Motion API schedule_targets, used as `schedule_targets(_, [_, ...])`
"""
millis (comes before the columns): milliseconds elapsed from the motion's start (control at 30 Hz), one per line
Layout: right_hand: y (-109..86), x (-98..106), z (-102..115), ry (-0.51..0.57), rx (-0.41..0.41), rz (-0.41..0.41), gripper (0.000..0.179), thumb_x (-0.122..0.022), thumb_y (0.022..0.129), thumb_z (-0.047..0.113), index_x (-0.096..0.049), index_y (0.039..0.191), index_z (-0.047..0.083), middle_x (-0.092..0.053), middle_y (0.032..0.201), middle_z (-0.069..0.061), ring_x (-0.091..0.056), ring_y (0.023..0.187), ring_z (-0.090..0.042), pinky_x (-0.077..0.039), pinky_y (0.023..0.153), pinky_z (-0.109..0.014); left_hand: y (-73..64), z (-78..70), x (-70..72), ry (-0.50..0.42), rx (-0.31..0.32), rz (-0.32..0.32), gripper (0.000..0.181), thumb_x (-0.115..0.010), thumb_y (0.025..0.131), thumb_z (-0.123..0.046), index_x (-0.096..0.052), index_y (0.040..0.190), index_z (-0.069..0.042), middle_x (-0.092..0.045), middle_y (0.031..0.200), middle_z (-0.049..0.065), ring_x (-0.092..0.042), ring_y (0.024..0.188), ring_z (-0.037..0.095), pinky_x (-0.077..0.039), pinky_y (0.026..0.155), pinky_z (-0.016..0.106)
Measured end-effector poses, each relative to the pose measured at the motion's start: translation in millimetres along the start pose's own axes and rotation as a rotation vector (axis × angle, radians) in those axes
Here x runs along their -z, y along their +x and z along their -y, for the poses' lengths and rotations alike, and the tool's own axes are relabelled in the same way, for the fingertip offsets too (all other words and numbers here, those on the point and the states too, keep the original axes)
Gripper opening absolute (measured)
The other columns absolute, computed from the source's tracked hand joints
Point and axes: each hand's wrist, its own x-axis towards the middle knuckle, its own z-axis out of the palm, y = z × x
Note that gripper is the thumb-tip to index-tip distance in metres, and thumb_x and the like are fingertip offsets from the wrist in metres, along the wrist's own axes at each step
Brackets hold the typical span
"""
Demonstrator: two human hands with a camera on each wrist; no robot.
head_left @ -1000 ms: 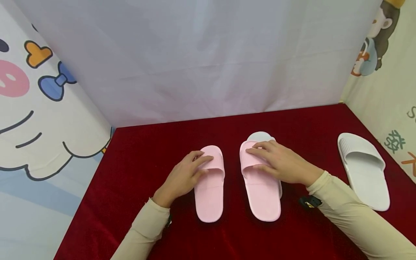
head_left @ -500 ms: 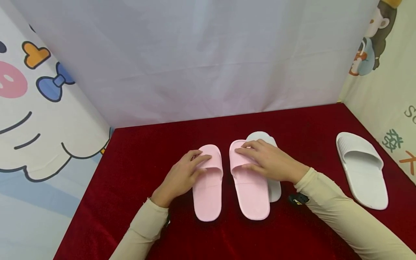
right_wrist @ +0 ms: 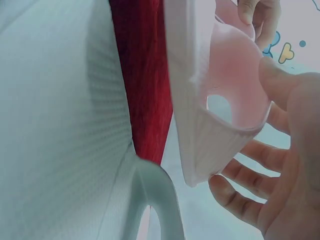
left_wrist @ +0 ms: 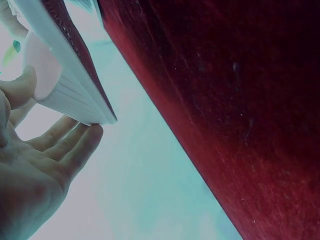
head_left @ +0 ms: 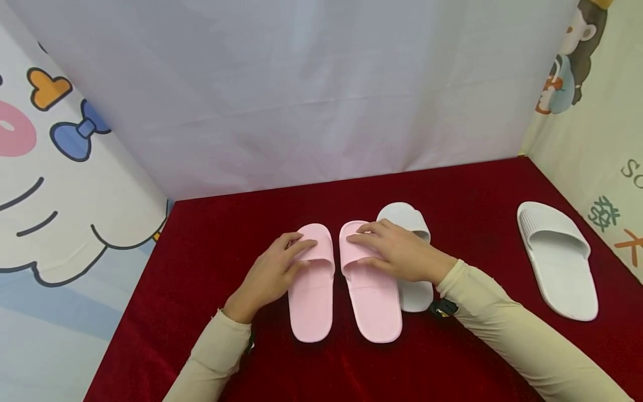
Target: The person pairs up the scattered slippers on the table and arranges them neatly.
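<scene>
Two pink slippers lie side by side, toes pointing away. On the left pink slipper (head_left: 311,312), my left hand (head_left: 268,273) grips the ribbed strap, fingers over its top and thumb at the strap's opening. My right hand (head_left: 404,254) holds the strap of the right pink slipper (head_left: 377,312) in the same way. The right wrist view shows the thumb (right_wrist: 277,82) at the strap's edge, with the other fingers along its outer side. A white slipper (head_left: 402,215) lies just right of the right pink slipper, partly hidden by it and my right hand.
Another white slipper (head_left: 567,273) lies apart at the far right. A dark red cloth (head_left: 231,234) covers the table. A pale curtain (head_left: 311,111) stands along the back, with printed cartoon sheets at both sides.
My right hand has slid its pink slipper left, off the white slipper and closer to the left pink one. The white slipper beneath has come into view. My left hand keeps its grip.
</scene>
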Motion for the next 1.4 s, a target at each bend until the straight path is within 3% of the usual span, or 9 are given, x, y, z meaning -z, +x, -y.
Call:
schedule_targets(1067, [11.2,-19.5,9.9,0.034,-0.014,0.047,0.048,-0.061,0.096,0.043,-0.059,0.137,0.018,-0.061,0.131,-0.008,-0.058,0.118,-0.026,-0.046,0.103,-0.045,-9.3,7.3,-7.5,-0.006,-0.008,-0.021,0.038,-0.071,0.092,-0.02,-0.064,0.129,-0.018,-0.057,0.131,0.017,-0.062,0.114,0.032,-0.055,0.087,0.049])
schedule_targets(1400, [18.8,-24.6,12.2,-0.016,0.007,-0.005,0.046,-0.061,0.097,0.043,-0.061,0.134,0.017,-0.062,0.128,-0.004,-0.058,0.106,-0.024,-0.048,0.095,-0.039,-7.0,11.4,-6.8,-0.013,0.013,-0.024,0.039,-0.073,0.09,-0.019,-0.065,0.128,-0.017,-0.058,0.129,0.017,-0.062,0.113,0.032,-0.054,0.089,0.049])
